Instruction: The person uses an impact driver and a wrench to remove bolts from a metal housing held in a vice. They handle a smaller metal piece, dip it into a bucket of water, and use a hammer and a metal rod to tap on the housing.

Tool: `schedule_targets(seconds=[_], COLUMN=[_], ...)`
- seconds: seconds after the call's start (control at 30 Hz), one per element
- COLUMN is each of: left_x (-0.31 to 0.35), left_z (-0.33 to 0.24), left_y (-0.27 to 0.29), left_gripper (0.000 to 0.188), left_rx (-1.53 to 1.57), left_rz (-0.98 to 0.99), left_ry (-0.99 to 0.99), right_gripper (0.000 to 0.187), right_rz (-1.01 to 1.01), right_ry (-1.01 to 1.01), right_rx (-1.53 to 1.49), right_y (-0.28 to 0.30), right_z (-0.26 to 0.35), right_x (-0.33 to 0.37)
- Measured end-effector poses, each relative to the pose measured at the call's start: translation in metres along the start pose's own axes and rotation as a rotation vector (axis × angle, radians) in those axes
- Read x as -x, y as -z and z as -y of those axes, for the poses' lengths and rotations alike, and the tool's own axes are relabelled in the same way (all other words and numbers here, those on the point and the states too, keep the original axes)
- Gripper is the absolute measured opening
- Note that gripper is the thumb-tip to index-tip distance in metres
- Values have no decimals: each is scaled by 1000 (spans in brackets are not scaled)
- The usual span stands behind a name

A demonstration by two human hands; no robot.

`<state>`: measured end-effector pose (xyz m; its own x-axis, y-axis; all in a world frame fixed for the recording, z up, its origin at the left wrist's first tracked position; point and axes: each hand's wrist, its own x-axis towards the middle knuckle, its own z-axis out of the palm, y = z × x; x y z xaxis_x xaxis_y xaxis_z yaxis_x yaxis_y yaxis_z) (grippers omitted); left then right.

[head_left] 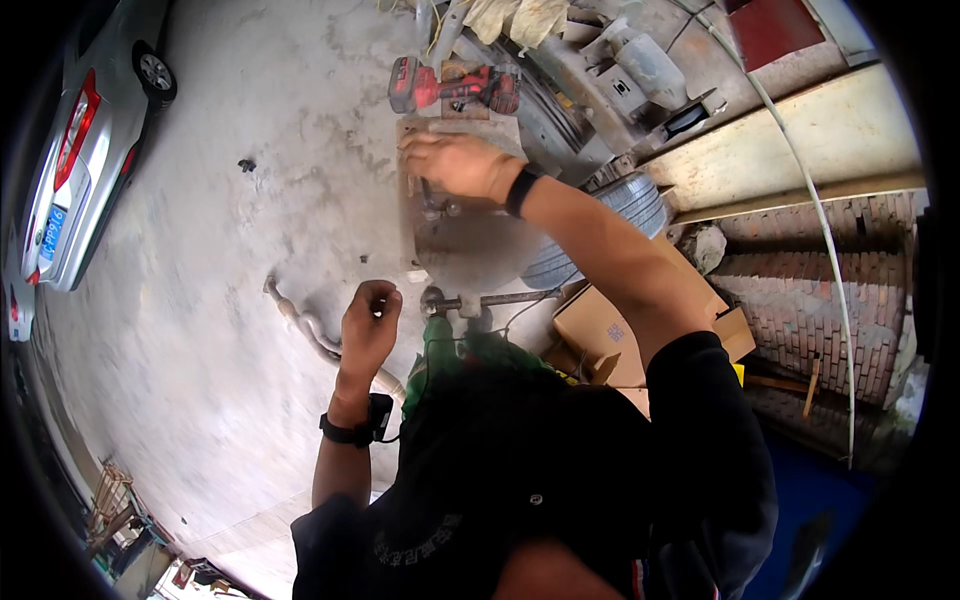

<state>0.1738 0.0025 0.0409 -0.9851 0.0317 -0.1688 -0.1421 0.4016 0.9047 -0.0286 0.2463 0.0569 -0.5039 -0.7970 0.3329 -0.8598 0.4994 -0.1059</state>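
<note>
My right hand (455, 165) reaches over a low, dusty board or tray (408, 225), its fingers bent together and their tips near its left edge. What they hold, if anything, is hidden beneath them. Small shiny metal pieces (440, 207) lie below the palm. Just beyond that hand rests a red and black cordless power tool (455, 88). My left hand (370, 320) is raised above the concrete, thumb against curled fingers; I cannot make out anything in the pinch. Close to it on the right stands a green device (440, 345) with a metal bar (510, 298) across its top.
A curved pipe or hose (300, 325) lies on the floor left of my left hand. To the right are a tire (640, 205) and an open cardboard box (615, 330). Metal scrap (575, 95) is piled at the far right. A silver car (95, 170) stands at the left.
</note>
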Motion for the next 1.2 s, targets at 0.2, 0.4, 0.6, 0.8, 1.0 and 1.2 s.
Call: schedule_targets(seconds=[0.2, 0.4, 0.6, 0.8, 1.0, 1.2], left_x=[-65, -121, -135, -133, -133, -129], left_z=[-48, -60, -63, -59, -74, -74], left_y=[-32, -62, -67, -79, -85, -69], left_gripper=[27, 18, 10, 19, 25, 30], left_rx=[-209, -486, -793, -1036, -1153, -1062], left_rz=[53, 269, 369, 215, 211, 270], left_ry=[-385, -660, -616, -746, -607, -846], right_gripper=[18, 27, 24, 22, 24, 35], right_rz=[-452, -580, -912, -1049, -1001, -735], right_ry=[-919, -1428, -1660, -1809, -1799, -1806], right_rx=[-249, -729, -836, -795, -721, -595], right_y=[50, 71, 67, 54, 30, 30], right_z=[33, 98, 151, 193, 202, 197], right_x=[41, 165, 277, 323, 328, 321])
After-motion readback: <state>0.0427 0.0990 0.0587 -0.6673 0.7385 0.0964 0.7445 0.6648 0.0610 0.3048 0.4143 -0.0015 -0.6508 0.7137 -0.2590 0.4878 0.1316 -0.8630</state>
